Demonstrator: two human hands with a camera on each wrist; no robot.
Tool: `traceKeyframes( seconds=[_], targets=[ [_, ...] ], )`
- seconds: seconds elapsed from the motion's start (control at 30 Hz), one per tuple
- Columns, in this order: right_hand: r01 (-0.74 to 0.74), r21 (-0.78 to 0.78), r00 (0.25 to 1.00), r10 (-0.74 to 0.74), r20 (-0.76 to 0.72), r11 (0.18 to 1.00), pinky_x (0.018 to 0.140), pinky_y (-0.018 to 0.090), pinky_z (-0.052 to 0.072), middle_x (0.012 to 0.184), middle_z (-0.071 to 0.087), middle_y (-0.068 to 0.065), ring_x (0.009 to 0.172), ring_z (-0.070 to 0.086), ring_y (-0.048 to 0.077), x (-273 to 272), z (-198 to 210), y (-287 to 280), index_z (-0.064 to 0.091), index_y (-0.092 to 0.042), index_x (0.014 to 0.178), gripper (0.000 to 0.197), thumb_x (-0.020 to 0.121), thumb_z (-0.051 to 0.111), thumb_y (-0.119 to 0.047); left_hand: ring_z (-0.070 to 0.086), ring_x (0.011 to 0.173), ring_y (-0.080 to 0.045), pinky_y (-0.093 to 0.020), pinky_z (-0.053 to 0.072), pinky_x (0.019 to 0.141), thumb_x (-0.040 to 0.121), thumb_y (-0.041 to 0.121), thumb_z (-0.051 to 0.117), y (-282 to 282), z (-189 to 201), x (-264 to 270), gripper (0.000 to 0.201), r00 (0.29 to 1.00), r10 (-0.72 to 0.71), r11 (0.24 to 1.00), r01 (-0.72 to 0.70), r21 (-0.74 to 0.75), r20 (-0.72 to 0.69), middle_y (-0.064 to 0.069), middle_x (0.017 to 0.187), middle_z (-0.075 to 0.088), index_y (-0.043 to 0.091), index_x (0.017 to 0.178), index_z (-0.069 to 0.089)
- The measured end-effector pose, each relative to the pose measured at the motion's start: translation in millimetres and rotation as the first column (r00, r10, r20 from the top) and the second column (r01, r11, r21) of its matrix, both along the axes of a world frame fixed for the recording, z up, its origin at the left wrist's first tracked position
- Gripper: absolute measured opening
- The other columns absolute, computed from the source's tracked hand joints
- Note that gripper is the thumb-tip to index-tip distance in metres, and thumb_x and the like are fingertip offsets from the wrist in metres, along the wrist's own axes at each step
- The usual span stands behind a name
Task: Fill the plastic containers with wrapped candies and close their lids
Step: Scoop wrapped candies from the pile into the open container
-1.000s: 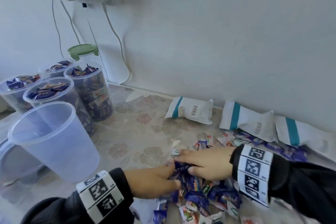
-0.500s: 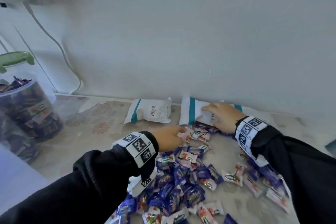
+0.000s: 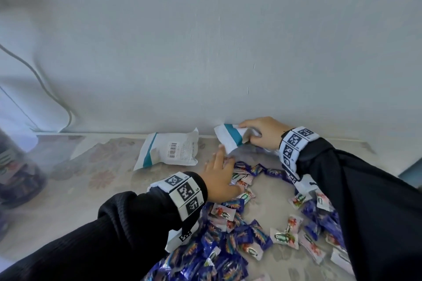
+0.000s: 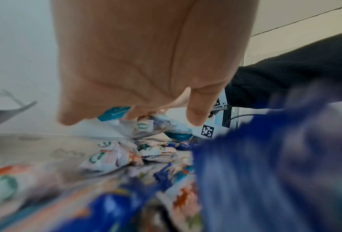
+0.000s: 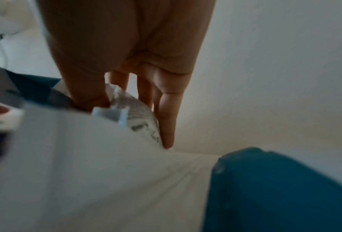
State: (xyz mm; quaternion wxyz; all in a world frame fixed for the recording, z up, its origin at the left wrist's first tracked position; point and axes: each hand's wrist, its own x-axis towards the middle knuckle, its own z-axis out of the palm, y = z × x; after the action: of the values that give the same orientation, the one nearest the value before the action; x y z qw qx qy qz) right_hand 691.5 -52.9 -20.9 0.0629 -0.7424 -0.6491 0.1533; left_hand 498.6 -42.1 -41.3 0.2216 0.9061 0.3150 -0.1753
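White bag (image 3: 230, 138) gripped by right hand (image 3: 262, 133).

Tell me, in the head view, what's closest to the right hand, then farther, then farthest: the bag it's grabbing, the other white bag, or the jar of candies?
1. Teal-striped bag, held in the right hand.
2. Barcode bag, lying left.
3. Candy-filled container, far left edge.

Right wrist view: the right hand (image 5: 126, 51) enters from 12 o'clock, fingers pointing down. Thumb and fingers (image 5: 167, 119) pinch the crumpled, printed edge of a white bag (image 5: 87, 164) that fills the frame from 9 to 6 o'clock. A teal band (image 5: 275, 188) occupies 5 o'clock. A pale wall (image 5: 275, 78) lies at 3 o'clock. The picture is blurred.
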Motion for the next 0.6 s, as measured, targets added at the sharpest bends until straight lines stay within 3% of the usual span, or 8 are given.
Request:
traceKeyframes(
  seconds=[0.1,0.13,0.23,0.37,0.6],
  targets=[
    [0.048,0.075,0.996,-0.042,-0.081,0.996,0.084,0.025,0.037,0.12,0.058,0.016,0.108,0.053,0.028,11.4,-0.5,1.0,0.056,-0.014,0.129,0.043,0.087,0.056,-0.006,-0.011,0.143,-0.037,-0.046,0.001,0.116,0.087,0.06,0.037,3.9,-10.2,12.6,0.09,0.986,0.11,0.994,-0.107,0.03,-0.122,-0.021,0.152,-0.022,0.014,0.149,-0.009],
    [0.06,0.095,0.994,-0.051,-0.092,0.994,0.081,0.024,0.036,0.119,0.058,0.016,0.109,0.053,0.029,13.3,-1.8,1.6,0.058,-0.012,0.127,0.04,0.087,0.057,-0.007,-0.01,0.143,-0.036,-0.046,0.001,0.116,0.089,0.059,0.036,7.8,-12.6,17.7,0.087,0.985,0.105,0.994,-0.103,0.021,-0.135,-0.02,0.153,-0.02,0.015,0.149,-0.009],
    [0.101,0.134,0.986,-0.081,-0.147,0.986,0.075,0.018,0.032,0.119,0.063,0.013,0.107,0.056,0.026,18.6,-4.9,2.7,0.059,-0.01,0.124,0.037,0.088,0.057,-0.006,-0.013,0.143,-0.032,-0.044,-0.002,0.115,0.096,0.052,0.032,20.5,-15.3,35.7,0.073,0.991,-0.025,1.0,0.024,-0.006,-0.129,-0.016,0.155,-0.018,0.023,0.149,-0.009],
    [0.131,0.147,0.977,-0.102,-0.19,0.98,0.081,0.025,0.039,0.116,0.064,0.015,0.107,0.057,0.029,22.7,-5.1,3.9,0.056,-0.009,0.127,0.039,0.089,0.057,-0.005,-0.013,0.144,-0.029,-0.046,-0.006,0.114,0.097,0.054,0.024,22.1,-15.6,58.4,0.064,0.955,-0.227,0.974,0.224,-0.039,-0.189,-0.01,0.156,-0.017,0.032,0.149,-0.006],
    [0.106,0.162,0.972,-0.068,-0.223,0.981,0.078,0.018,0.037,0.116,0.065,0.012,0.107,0.058,0.025,22.5,-9.7,1.4,0.059,-0.01,0.124,0.035,0.09,0.056,-0.004,-0.013,0.144,-0.021,-0.053,-0.01,0.114,0.099,0.049,0.021,-7.3,-6.7,37.7,0.06,0.851,-0.478,0.878,0.461,-0.128,-0.218,-0.004,0.156,-0.019,0.029,0.149,-0.006]
  ],
)
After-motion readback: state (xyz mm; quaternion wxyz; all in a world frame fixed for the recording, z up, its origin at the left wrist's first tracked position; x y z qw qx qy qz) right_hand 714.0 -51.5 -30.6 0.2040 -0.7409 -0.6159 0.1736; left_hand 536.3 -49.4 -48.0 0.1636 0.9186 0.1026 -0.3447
